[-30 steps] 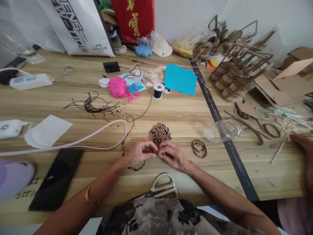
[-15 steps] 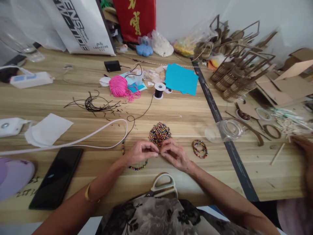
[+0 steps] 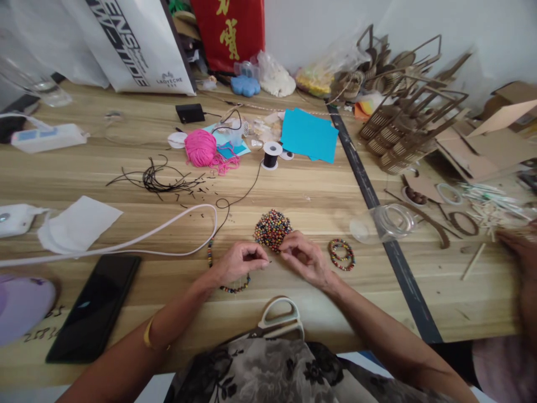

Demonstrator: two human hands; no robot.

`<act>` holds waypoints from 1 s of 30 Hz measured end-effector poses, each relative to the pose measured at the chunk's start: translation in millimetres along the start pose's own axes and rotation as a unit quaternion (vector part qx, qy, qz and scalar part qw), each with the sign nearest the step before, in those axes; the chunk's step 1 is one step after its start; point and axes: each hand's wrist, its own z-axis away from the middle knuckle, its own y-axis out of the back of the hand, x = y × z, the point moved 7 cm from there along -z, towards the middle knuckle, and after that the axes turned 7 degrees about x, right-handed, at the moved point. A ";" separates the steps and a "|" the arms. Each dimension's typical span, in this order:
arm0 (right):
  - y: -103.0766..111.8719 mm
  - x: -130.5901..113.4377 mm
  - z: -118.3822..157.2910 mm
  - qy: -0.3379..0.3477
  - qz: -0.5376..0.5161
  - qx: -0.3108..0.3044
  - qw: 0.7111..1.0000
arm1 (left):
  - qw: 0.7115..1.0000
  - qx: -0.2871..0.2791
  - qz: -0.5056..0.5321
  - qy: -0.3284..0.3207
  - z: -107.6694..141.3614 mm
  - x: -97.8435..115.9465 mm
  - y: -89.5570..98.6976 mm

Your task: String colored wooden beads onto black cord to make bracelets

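Observation:
My left hand [image 3: 240, 262] pinches the black cord [image 3: 271, 262] close to its end, and a short tip sticks out past the fingers. Strung beads [image 3: 235, 290] of many colours hang on this cord below and beside the hand. My right hand [image 3: 305, 258] has its thumb and fingertips drawn together at the lower right edge of a pile of small coloured beads [image 3: 272, 228]; whatever they pinch is too small to make out. The cord runs back to a spool [image 3: 271, 155]. Two beaded bracelets [image 3: 342, 254] lie right of my right hand.
White-handled scissors [image 3: 281, 319] lie by the table's front edge. A phone [image 3: 93, 308] and a white cable [image 3: 168, 252] are at left, with cut black cords [image 3: 159, 178] beyond. Pink yarn [image 3: 201, 148] and blue sheets [image 3: 309, 135] lie farther back. Another person's hand [image 3: 520, 246] is at far right.
My right hand has moved away from my left fingertips, up and right to the edge of the bead pile. My left hand stays almost in place, still pinching the cord.

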 end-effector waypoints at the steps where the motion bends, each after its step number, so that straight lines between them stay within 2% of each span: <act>1: 5.7 3.0 -1.7 -0.019 0.007 0.014 1.000 | 1.000 0.003 0.001 0.003 -0.1 -0.7 0.3; 3: 14.8 8.9 -4.4 -0.056 0.026 0.025 0.998 | 1.000 0.004 0.003 0.007 -0.1 -1.3 0.3; 5: 18.6 11.2 -6.1 -0.068 0.050 0.006 0.996 | 1.000 0.004 0.006 0.007 0.2 -0.7 0.2; 10: 7.9 8.2 -4.3 -0.015 0.127 -0.099 0.987 | 1.000 0.006 0.007 0.006 0.8 2.0 0.5; 12: 1.9 9.5 -1.6 0.006 0.171 -0.120 0.978 | 1.000 0.007 0.001 0.007 0.6 2.2 0.4; 17: -6.8 14.9 2.2 0.036 0.258 -0.118 0.958 | 1.000 0.005 -0.017 0.000 -0.3 0.0 -0.6; 30: -9.7 13.6 2.2 0.033 0.298 -0.116 0.947 | 0.999 0.016 -0.038 -0.018 0.0 2.4 -2.1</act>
